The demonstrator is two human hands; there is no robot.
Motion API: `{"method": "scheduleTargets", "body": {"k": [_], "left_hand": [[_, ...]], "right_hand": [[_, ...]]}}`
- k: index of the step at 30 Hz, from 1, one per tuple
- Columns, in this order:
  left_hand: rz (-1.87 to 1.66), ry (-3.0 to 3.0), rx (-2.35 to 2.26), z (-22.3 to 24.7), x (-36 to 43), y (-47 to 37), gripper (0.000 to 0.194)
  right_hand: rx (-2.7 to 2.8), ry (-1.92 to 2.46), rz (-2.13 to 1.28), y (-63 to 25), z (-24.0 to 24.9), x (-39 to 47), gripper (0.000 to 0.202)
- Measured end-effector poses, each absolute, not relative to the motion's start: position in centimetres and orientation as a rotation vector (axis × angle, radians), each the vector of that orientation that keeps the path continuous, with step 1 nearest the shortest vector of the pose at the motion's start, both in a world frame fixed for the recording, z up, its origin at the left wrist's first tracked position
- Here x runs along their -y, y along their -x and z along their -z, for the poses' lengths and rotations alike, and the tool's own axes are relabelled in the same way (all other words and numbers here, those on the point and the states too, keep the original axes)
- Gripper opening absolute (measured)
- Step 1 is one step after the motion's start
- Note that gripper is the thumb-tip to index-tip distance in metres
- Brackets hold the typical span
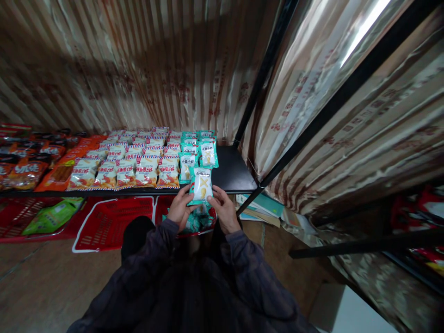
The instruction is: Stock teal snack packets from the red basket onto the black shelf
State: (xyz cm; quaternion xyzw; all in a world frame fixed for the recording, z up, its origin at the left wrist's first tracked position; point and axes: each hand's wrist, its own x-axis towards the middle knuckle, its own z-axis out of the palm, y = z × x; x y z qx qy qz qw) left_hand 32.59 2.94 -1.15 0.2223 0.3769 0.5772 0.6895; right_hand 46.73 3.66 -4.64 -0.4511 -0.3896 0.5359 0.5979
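A teal-and-white snack bag [202, 187] is held upright between my two hands, in front of the shelf edge. My left hand [180, 206] grips its left side, and my right hand [224, 209] pinches its lower right side. Just behind it, matching teal snack bags [208, 155] stand in two rows on the black shelf [234, 171]. Below my hands, a red basket [162, 203] holds more teal bags [194, 223], partly hidden by my hands and the held bag.
White-and-red snack bags [126, 171] fill rows left of the teal ones, then orange packets [57, 173]. A red basket with a white handle [114, 222] sits below, beside a green bag [52, 216]. Black posts [267, 69] and a striped curtain [156, 60] border the shelf.
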Motion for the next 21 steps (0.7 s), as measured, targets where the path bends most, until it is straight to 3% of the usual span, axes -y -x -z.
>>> {"method": "scheduleTargets", "body": {"k": [17, 21], "left_hand": [[-1.273, -0.515, -0.884, 1.18, -2.97, -32.82, 0.041], [-1.276, -0.528, -0.885, 1.42, -2.93, -32.82, 0.047]], "right_hand": [[0.939, 1.055, -1.226, -46.70, 4.35, -3.39, 0.060], [1.120, 1.130, -1.012, -46.96, 4.66, -3.36, 0.050]]}}
